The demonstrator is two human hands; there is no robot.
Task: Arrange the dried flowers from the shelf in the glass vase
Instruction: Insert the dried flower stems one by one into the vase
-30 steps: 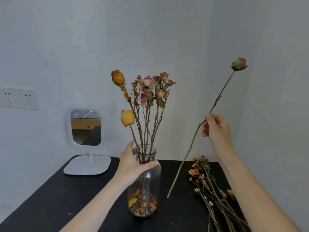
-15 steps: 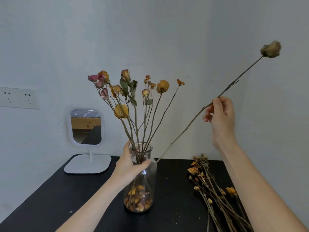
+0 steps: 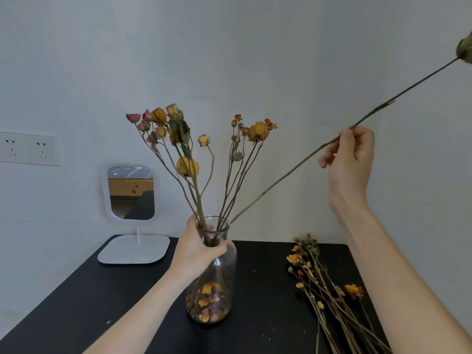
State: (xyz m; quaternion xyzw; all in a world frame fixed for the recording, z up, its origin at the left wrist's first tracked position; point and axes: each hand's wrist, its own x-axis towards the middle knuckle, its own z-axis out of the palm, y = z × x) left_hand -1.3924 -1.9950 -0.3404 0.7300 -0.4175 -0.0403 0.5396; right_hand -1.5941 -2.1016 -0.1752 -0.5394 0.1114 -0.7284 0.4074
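Hands: two, both bare, reaching in from the lower edge.
Left hand [image 3: 196,249]: fingers [image 3: 217,247] and thumb curled round the neck of the vase, gripping it just under the rim.
Right hand [image 3: 350,159]: raised at the right, fingers [image 3: 357,141] pinching one long stem near its middle.
Glass vase [image 3: 227,267]: one, clear, upright on the black tabletop [image 3: 102,302] near its centre.
Held stem [image 3: 264,193]: one, slanting up to the right; its lower tip is at the right edge of the vase rim, and I cannot tell whether it is inside the mouth. Its single dried bloom [image 3: 466,51] is cut by the right edge of the view.
Flowers in the vase [image 3: 187,166]: one spreading bunch with three large yellow-orange blooms; the pink and orange buds are too crowded to count.
Petals [image 3: 208,302]: a loose layer on the vase floor.
Loose bundle [image 3: 329,297]: one heap of dried stems lying flat on the tabletop to the right of the vase, apart from it, under the right forearm.
Mirror [image 3: 131,192]: one, white-framed, on a flat white base at the back left.
Socket plate [image 3: 28,149]: one on the wall, with two outlets.
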